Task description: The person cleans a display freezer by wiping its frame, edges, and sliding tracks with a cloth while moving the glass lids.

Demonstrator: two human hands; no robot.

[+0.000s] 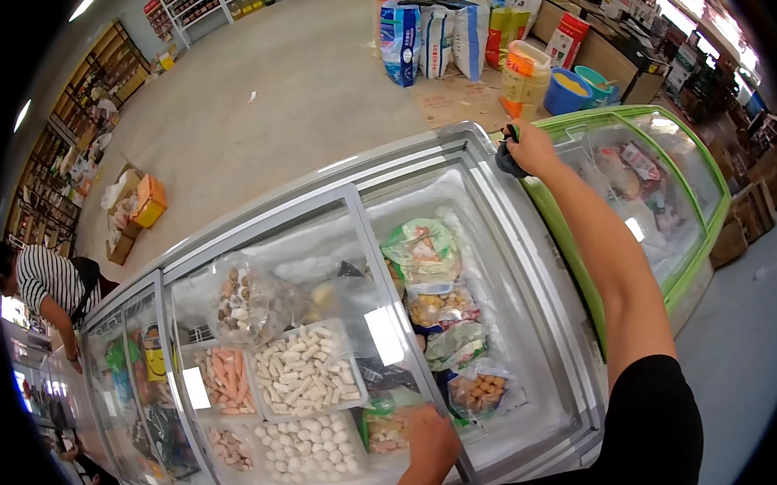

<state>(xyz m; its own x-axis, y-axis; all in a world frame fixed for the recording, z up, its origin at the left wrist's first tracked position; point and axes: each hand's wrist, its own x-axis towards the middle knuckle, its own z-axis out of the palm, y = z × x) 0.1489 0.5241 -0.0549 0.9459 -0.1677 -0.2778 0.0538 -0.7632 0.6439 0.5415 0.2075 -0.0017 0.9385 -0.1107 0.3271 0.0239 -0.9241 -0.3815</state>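
My left hand [434,444] is closed at the grey frame [391,303] of the chest freezer's sliding glass lid, with the fingertips partly hidden. Beneath the glass by that hand lies a green and clear bag of food [385,429]. My right hand [530,150] stretches to the freezer's far right corner, fingers wrapped round a crumpled black item [511,157] whose kind I cannot make out. In the uncovered right section are several bagged frozen foods, including a green-and-clear bag [424,251] and a bag of brown balls [476,392].
Under the glass sit trays of white sticks [307,367], white balls [306,450] and pink pieces [225,380]. A green-rimmed freezer [571,243] adjoins on the right. Sacks [436,37] and a blue bucket [567,92] stand beyond. A person in a striped top [56,279] is at left.
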